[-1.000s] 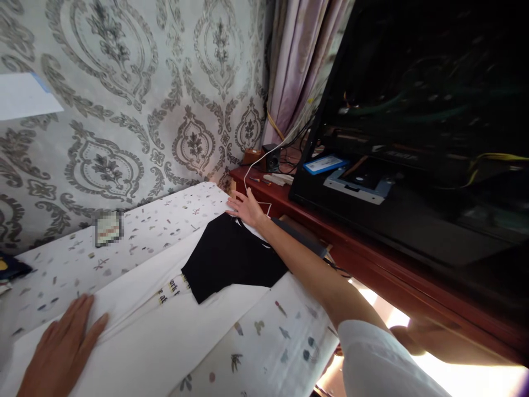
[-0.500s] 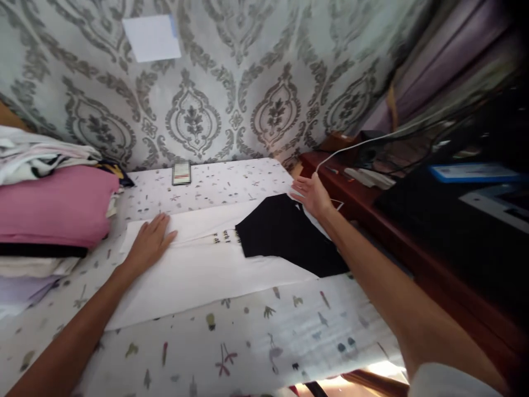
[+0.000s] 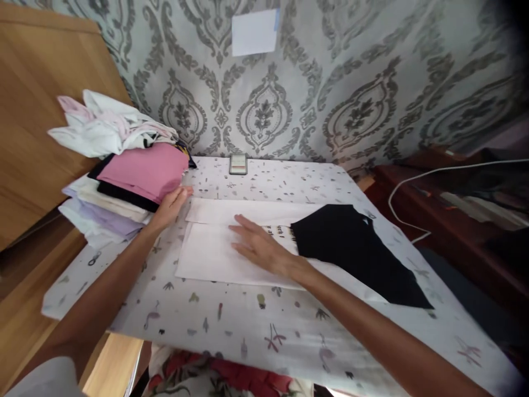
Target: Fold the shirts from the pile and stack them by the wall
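Observation:
A white and black shirt lies flat on the table, folded into a long strip with its black part at the right. Dark lettering shows near its middle, partly covered. My right hand is open and rests over the white part, its fingers spread and pointing left. Between the shirt's left end and a pile of folded clothes is my left hand, open with fingers stretched out, close to the pink garment. Neither hand grips any cloth.
A patterned white cover lies over the table. By the patterned wall sits a small framed card. A wooden cabinet stands left. At right, a white cable loops over a dark red piece of furniture.
My view has swung left. My right hand has moved from the shirt's black end onto its white part. My left hand has left the white cloth and is now beside the pile.

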